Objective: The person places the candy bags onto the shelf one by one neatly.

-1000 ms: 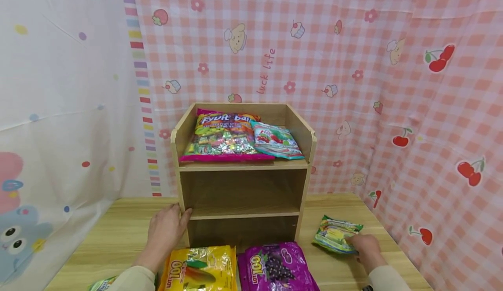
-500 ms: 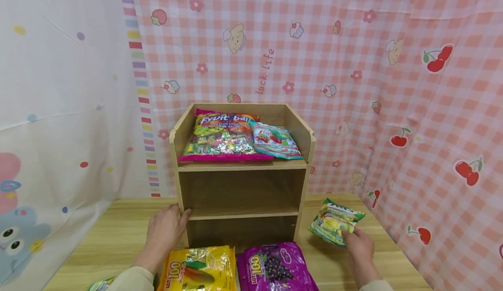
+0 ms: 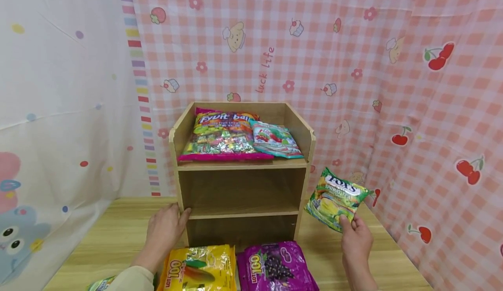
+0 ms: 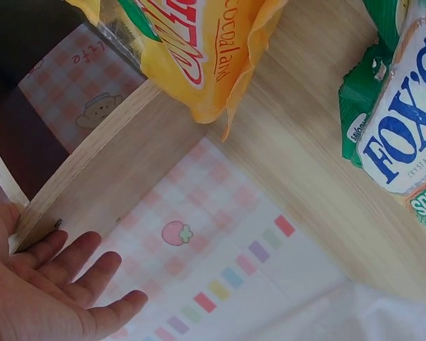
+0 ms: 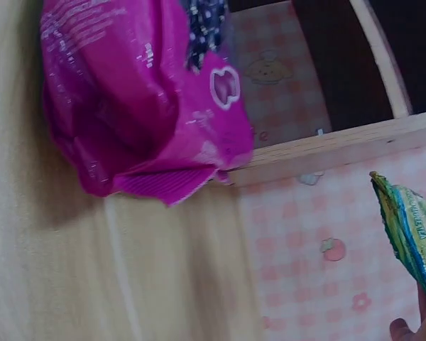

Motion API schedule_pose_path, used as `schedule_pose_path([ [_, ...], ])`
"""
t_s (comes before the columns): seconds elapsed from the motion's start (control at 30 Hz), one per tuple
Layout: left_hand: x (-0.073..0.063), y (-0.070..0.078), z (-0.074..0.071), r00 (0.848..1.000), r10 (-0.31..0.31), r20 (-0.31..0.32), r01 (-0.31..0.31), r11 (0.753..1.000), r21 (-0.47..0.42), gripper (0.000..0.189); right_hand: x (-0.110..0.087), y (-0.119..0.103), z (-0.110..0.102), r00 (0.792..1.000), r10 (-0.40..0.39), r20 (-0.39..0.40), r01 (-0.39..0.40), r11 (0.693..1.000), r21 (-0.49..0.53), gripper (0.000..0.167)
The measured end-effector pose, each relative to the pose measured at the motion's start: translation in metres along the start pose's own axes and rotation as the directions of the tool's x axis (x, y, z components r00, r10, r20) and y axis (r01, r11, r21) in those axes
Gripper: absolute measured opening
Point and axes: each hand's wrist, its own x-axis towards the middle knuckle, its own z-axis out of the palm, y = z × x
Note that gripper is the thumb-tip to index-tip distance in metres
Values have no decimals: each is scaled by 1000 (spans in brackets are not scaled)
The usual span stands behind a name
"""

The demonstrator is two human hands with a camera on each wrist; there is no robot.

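My right hand (image 3: 356, 243) pinches a green and yellow Fox's candy bag (image 3: 337, 199) by its lower corner, thumb on the front. The bag is held up in the air to the right of a small wooden shelf (image 3: 243, 216). In the right wrist view, that candy bag (image 5: 420, 238) shows at the right edge, with part of the hand below it. My left hand (image 3: 167, 232) holds the shelf's left side panel near the middle board. In the left wrist view, the thumb is at the panel's edge and the other fingers (image 4: 92, 277) spread along its outer side.
On the shelf top lie a large Fyvit ball candy bag (image 3: 224, 136) and a smaller teal-edged bag (image 3: 277, 140). A yellow mango bag (image 3: 198, 269) and a purple grape bag (image 3: 277, 267) stand before the shelf. Another Fox's bag (image 4: 412, 121) lies at left. Patterned curtains (image 3: 243, 42) enclose the table.
The right hand has lifted the Fox's candy bag off the table, raising it and turning its printed front into view. The left hand stays on the shelf's side panel.
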Motion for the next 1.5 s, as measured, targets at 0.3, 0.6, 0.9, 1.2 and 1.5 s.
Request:
schedule_pose_path([
  [0.3, 0, 1, -1, 1000, -3, -2, 3, 1000, -6, 34, -12, -13, 3, 985, -154, -73, 165, 970, 180, 34],
  [0.6, 1, 1, 0, 1000, 3, -10, -3, 1000, -3, 35, -22, -29, 6, 938, -305, -164, 344, 866, 363, 26],
  [0.9, 0, 1, 0, 1000, 8, -20, -9, 1000, -15, 35, -35, -46, 9, 906, -377, -191, 422, 817, 392, 26],
  [1.2, -1, 0, 0, 1000, 16, -21, -17, 1000, -13, 34, -53, -51, 20, 893, -440, -97, 433, 779, 453, 27],
  [1.5, 0, 0, 0, 1000, 9, -9, -9, 1000, -9, 34, -67, -44, 29, 894, -448, -14, 414, 813, 410, 23],
])
